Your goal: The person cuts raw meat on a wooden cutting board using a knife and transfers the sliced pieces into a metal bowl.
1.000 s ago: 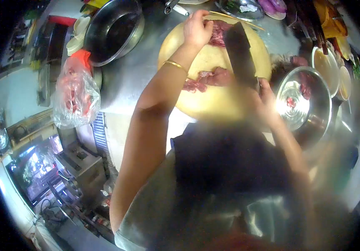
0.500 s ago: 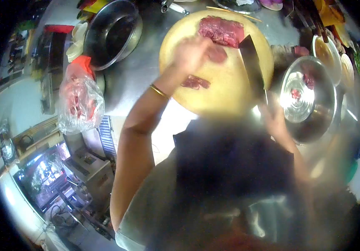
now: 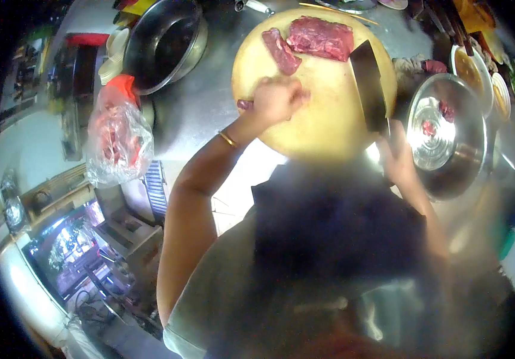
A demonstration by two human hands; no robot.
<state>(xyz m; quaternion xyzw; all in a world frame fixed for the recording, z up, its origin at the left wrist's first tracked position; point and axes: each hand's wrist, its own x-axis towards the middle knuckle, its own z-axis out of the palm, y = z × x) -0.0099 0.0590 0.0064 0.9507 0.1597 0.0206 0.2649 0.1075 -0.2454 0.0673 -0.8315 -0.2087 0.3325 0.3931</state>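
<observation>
A round yellow cutting board (image 3: 329, 119) holds a large block of red meat (image 3: 321, 38) near its far edge. A narrower strip of meat (image 3: 281, 51) lies just left of the block. My left hand (image 3: 277, 100) is over the board's left part with its fingers curled, nearest a small dark piece of meat (image 3: 245, 105) that shows partly beside it. Whatever those fingers may hold is hidden. At the board's right edge, my right hand (image 3: 393, 148) is closed on the handle of a cleaver (image 3: 370, 87), whose broad dark blade lies over the board.
Right of the board stands a metal bowl (image 3: 416, 119) with small meat pieces inside. A deep metal basin (image 3: 198, 51) and a clear plastic bag of red meat (image 3: 118, 140) are at the left. Bowls of sauce (image 3: 469, 69) stand farther right.
The narrower strip of meat now lies beside the large block. My left hand has moved down toward the smaller piece. My right hand still holds the cleaver.
</observation>
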